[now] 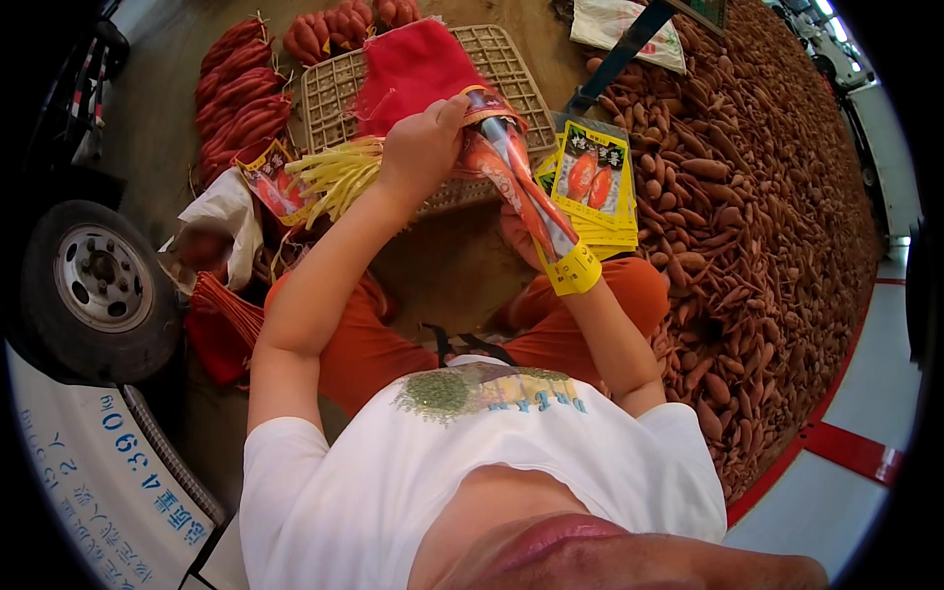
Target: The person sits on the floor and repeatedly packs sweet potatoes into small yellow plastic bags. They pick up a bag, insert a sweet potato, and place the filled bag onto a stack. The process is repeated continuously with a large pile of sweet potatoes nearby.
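My left hand [426,151] pinches the upper end of a printed plastic label sleeve [516,177], which bears sweet potato pictures and a yellow band. The sleeve slants down over my right wrist. Partly hidden behind it, my right hand [520,234] has curled fingers; whether they grip anything is unclear. Red mesh bags [420,66] lie on an upturned plastic crate [520,74] just beyond my hands. A bundle of yellow strips [343,173] sits beside my left forearm. To the right of the sleeve is a stack of yellow-edged printed labels [596,177].
Loose sweet potatoes [708,221] form a large heap on the right. Filled red mesh bags [243,103] lie at the far left, others [328,33] behind the crate. A blue metal post [619,55] rises by the heap. A vehicle wheel [103,276] stands close on the left.
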Tool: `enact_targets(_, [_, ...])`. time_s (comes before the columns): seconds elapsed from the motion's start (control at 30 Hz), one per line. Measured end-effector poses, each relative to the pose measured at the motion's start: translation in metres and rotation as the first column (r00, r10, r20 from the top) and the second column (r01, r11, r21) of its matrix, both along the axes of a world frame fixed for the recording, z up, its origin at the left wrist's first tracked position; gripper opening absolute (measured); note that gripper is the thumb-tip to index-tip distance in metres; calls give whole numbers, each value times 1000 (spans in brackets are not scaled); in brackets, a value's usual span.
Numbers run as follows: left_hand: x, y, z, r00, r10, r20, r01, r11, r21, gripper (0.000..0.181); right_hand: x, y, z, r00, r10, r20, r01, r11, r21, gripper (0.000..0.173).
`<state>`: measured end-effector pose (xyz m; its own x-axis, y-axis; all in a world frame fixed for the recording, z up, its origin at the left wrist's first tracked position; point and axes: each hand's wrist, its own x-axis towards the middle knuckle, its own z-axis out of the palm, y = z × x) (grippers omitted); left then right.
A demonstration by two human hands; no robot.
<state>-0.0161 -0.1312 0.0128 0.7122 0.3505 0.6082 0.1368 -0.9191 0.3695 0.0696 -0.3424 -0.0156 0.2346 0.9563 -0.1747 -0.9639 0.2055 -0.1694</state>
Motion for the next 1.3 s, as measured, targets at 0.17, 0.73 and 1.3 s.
enact_targets(0.17, [-2, 14, 10, 997, 58, -52, -63, 993, -96, 31, -5, 0, 6, 931, -75, -358, 116, 989, 95, 30])
enact_targets(0.73, [-19, -42, 27, 966, -229, -122, 229, 973, -16, 26, -42, 15, 14, 42, 201, 979, 326, 923, -204, 45])
enact_targets(1.3, [-42, -29, -11, 936, 173, 307, -142, 982, -121, 29, -43, 28, -1, 764, -270, 586, 365, 930, -47, 57])
